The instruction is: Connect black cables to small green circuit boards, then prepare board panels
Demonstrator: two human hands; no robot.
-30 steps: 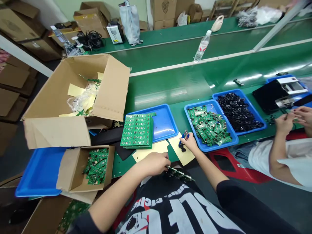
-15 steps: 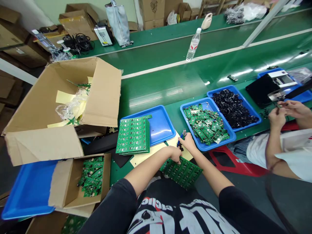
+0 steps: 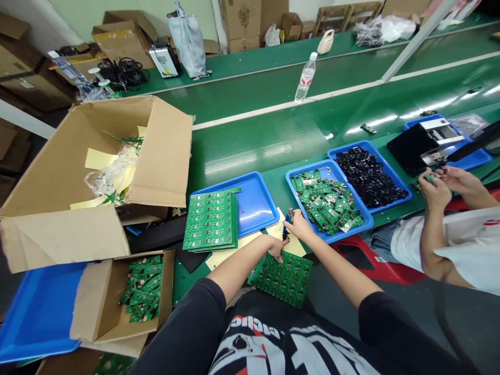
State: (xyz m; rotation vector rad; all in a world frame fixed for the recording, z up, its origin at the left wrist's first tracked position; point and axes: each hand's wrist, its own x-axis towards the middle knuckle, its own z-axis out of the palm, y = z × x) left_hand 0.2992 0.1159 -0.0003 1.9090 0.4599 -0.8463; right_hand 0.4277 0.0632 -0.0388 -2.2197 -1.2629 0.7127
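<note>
Left hand (image 3: 275,247) grips a circuit-board panel (image 3: 287,278), hiding part of its far edge; right hand (image 3: 300,227) grasps partly hidden blue-handled pliers (image 3: 286,221) near a blue tray (image 3: 351,235) of small boards (image 3: 326,203).

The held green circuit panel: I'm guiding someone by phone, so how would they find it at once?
Start at the black, white-lettered shirt at bottom centre. Just above it, the person's left grip holds the green circuit panel near its upper edge. It is the single wide sheet, unlike the stack of panels to its upper left and the small loose boards to its upper right.
</note>
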